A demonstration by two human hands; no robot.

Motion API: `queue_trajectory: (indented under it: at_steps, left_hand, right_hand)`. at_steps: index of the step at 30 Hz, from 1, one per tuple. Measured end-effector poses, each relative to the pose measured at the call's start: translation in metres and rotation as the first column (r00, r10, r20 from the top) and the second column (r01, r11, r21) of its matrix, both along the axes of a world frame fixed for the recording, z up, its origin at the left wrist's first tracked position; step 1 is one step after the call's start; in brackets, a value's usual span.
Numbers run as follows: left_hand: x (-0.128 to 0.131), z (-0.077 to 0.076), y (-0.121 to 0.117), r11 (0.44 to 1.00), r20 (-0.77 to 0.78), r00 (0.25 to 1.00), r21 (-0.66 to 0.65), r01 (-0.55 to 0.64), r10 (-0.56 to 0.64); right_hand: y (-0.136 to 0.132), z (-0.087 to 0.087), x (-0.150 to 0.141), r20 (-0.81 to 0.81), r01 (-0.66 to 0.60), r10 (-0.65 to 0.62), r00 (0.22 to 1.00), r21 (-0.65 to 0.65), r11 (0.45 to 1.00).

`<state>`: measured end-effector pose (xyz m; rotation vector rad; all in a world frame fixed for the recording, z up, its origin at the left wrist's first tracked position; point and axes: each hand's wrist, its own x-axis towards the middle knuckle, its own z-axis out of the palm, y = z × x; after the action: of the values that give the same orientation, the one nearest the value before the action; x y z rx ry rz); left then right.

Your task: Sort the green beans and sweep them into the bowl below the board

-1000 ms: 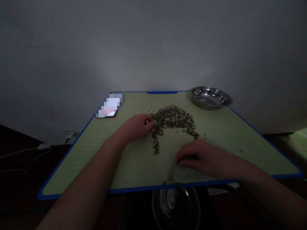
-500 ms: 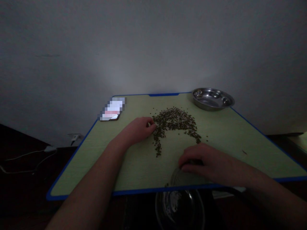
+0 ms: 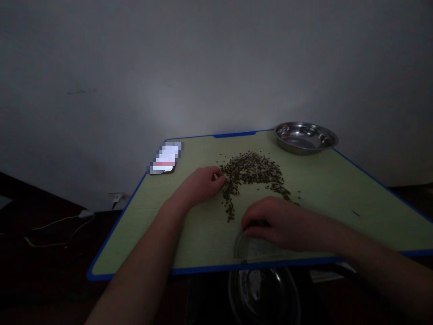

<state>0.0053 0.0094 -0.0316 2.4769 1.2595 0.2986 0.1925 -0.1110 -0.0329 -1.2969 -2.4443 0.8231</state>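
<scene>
Small dark seeds lie in a loose arc on a pale green table. At the arc's left end rests my left hand, its thumb and fingers curled together beside the seeds. Whether anything is pinched there I cannot make out. My right hand is closed at the rim of a clear round dish by the table's front edge. The hand covers part of the dish, and its contents are hard to see in the dim light.
A shallow steel bowl sits at the back right corner. A lit phone lies at the left edge. Below the front edge is a shiny round bowl. A cable and plug are on the floor at left.
My right hand has shifted left over the table, and the clear dish has moved left with it. My left hand stays at the seeds. The whole view has shifted slightly.
</scene>
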Motion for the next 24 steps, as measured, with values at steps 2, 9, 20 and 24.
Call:
queue_trajectory:
  at_steps: [2,9,20,24]
  left_hand:
    - [0.0,0.0,0.0,1.0,0.0,1.0,0.007,0.001,-0.001]
    - [0.001,0.001,-0.001,1.0,-0.007,1.0,0.016,0.005,-0.004]
    - [0.002,0.001,-0.001,1.0,-0.01,1.0,-0.022,-0.017,0.017]
    - [0.001,0.001,0.001,0.999,0.014,1.0,-0.025,-0.028,0.028]
  right_hand:
    - [-0.001,-0.002,0.0,-0.01,-0.005,0.005,1.0,-0.018,1.0]
    - [-0.003,0.0,0.003,-0.044,-0.001,-0.002,0.999,-0.063,0.998]
    - [-0.01,0.006,0.014,-0.06,0.045,-0.053,0.997,-0.138,0.989]
    - [-0.01,0.021,0.032,-0.086,0.152,-0.155,0.984,-0.041,0.988]
